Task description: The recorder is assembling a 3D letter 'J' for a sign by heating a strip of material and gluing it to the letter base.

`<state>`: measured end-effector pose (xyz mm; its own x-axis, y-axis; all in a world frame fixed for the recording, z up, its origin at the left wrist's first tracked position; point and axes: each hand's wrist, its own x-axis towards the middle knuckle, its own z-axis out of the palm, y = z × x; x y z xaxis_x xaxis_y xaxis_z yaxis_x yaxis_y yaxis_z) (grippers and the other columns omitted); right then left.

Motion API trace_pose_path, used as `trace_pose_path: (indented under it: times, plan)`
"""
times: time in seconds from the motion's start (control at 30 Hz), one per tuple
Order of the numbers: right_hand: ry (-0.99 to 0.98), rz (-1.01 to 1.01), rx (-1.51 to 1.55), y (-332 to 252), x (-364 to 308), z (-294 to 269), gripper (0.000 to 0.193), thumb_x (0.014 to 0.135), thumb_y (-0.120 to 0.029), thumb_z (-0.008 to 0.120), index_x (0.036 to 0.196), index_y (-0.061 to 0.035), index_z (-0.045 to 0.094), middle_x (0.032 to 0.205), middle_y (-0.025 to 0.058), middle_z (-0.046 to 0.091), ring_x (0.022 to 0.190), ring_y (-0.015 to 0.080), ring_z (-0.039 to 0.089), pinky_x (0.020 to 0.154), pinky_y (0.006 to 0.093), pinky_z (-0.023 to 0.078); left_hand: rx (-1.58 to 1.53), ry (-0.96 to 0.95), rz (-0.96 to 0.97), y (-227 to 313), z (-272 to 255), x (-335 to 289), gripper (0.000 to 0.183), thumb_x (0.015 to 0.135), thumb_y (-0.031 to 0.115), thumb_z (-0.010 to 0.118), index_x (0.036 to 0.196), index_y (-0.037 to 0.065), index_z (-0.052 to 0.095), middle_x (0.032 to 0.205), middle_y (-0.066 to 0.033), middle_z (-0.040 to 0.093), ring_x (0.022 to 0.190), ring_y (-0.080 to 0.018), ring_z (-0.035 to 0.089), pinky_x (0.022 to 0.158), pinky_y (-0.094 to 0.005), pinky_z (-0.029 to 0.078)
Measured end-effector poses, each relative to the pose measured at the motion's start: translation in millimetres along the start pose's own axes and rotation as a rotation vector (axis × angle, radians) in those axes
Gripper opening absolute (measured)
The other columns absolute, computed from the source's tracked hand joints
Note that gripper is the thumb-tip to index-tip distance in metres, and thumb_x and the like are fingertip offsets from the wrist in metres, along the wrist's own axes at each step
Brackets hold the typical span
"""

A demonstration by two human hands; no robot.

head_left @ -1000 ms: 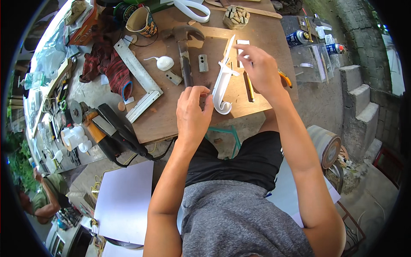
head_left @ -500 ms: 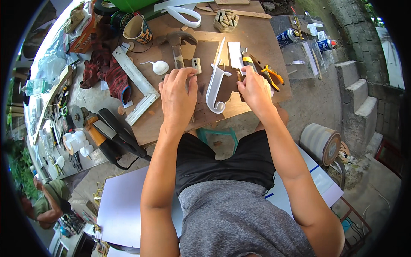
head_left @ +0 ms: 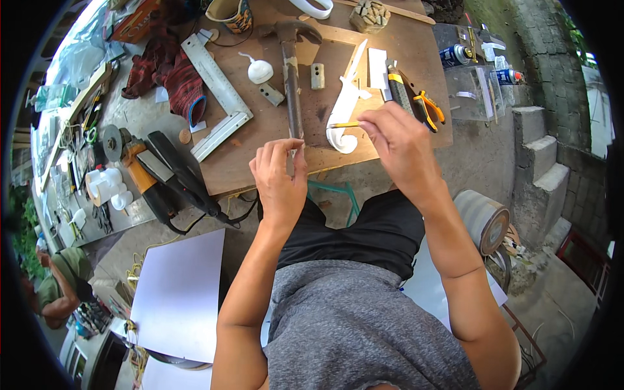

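A white scroll-shaped cut-out (head_left: 344, 107) lies on a brown wooden board (head_left: 260, 153) in front of me. My right hand (head_left: 398, 140) pinches a yellow pencil (head_left: 343, 125), which lies level with its tip over the curled lower end of the cut-out. My left hand (head_left: 281, 177) hovers at the board's near edge. Its thumb and fingertips are pinched together just over the end of a hammer (head_left: 290, 78) handle. Whether something small sits between those fingers is too small to tell.
On the board lie a metal square (head_left: 220, 101), a white knob (head_left: 260, 70), small metal blocks, a utility knife (head_left: 396, 91) and orange-handled pliers (head_left: 428, 107). A black and orange power tool (head_left: 162, 175) and red cloth (head_left: 166, 71) sit left. Concrete steps (head_left: 539, 149) rise right. Another person (head_left: 62, 286) crouches lower left.
Both hands have come off the white cut-out and drawn back toward me. The left hand is now pinched near the hammer handle, and the right hand holds the pencil at the curl.
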<state>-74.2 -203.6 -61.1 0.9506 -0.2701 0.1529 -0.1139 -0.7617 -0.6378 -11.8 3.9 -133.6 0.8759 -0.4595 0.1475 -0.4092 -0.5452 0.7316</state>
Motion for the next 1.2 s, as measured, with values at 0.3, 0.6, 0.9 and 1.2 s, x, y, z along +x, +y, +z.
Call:
trace_pose_path:
  times: [0.3,0.6,0.9,1.2]
  plan:
    - [-0.150,-0.039,-0.032,11.4,3.3,11.5,0.013,0.087,-0.008,0.074,0.095,0.0001,0.068,0.091,0.0138,0.064,0.086,0.0337,0.065,0.074,0.0423,0.052,0.005,0.012,-0.007,-20.7,1.6,-12.5,0.022,0.085,0.001,0.069,0.106,0.008,0.065,0.102,-0.0069,0.065,0.098,-0.0269,0.060,0.087,-0.0391,0.039]
    - [-0.238,-0.009,0.076,19.3,-1.4,38.3,0.012,0.088,-0.006,0.070,0.096,0.0024,0.070,0.094,0.0163,0.067,0.088,0.0359,0.066,0.079,0.0425,0.053,-0.098,0.151,0.025,-45.5,13.4,5.0,0.022,0.090,-0.002,0.064,0.112,0.001,0.063,0.103,-0.0140,0.062,0.086,-0.0278,0.060,0.082,-0.0378,0.049]
    - [-0.209,-0.045,0.130,27.5,-3.1,41.6,0.012,0.089,-0.005,0.070,0.099,0.0018,0.071,0.092,0.0159,0.069,0.081,0.0346,0.067,0.073,0.0393,0.054,-0.069,0.140,0.030,-54.5,21.6,8.4,0.019,0.089,0.001,0.065,0.107,0.006,0.064,0.098,-0.0066,0.063,0.082,-0.0234,0.061,0.081,-0.0372,0.044]
    - [-0.167,0.045,0.136,5.7,-14.0,-4.5,0.011,0.090,-0.005,0.071,0.099,0.0002,0.071,0.089,0.0136,0.068,0.081,0.0294,0.066,0.071,0.0375,0.052,-0.039,0.117,0.043,-56.3,20.7,6.9,0.015,0.092,0.004,0.063,0.106,0.008,0.066,0.096,-0.0062,0.062,0.082,-0.0222,0.061,0.083,-0.0351,0.045]
